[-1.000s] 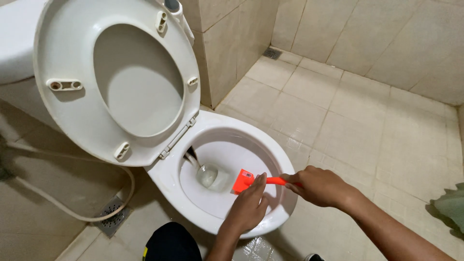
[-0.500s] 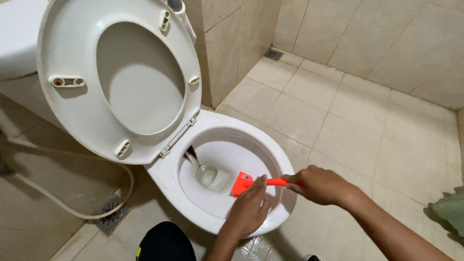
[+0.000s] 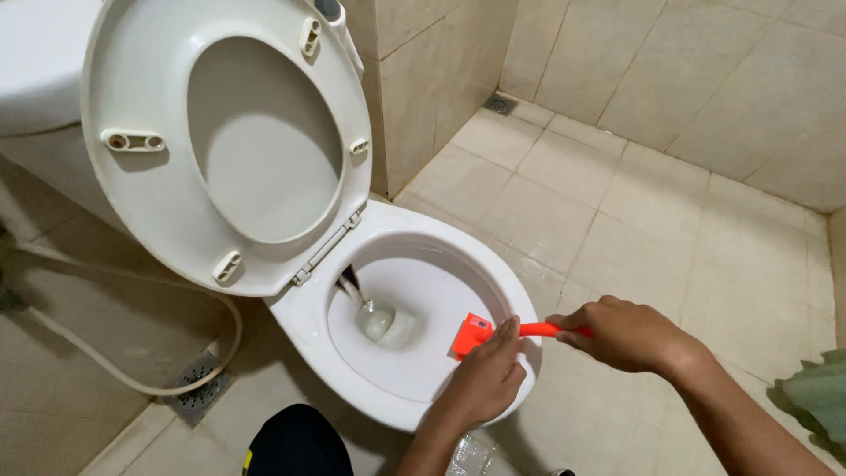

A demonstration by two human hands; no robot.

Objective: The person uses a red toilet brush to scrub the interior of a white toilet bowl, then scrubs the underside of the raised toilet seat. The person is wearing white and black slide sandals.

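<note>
A white toilet bowl (image 3: 308, 319) stands with its seat and lid (image 3: 159, 211) raised against the cistern. My right hand (image 3: 621, 333) grips the handle of an orange brush (image 3: 476, 333), whose head lies against the inner front wall of the bowl. My left hand (image 3: 483, 381) rests on the bowl's front rim, fingers touching the brush head. Water sits at the bottom of the bowl.
A white cistern (image 3: 40, 62) is at the upper left. A hose (image 3: 132, 381) loops over the tiled floor to a floor drain (image 3: 196, 395) left of the bowl. Beige tiled walls enclose the space; a second drain (image 3: 500, 104) sits in the far corner.
The view has shifted slightly. Both hands and the orange brush stay at the bowl's front rim, the brush head a little nearer the rim.
</note>
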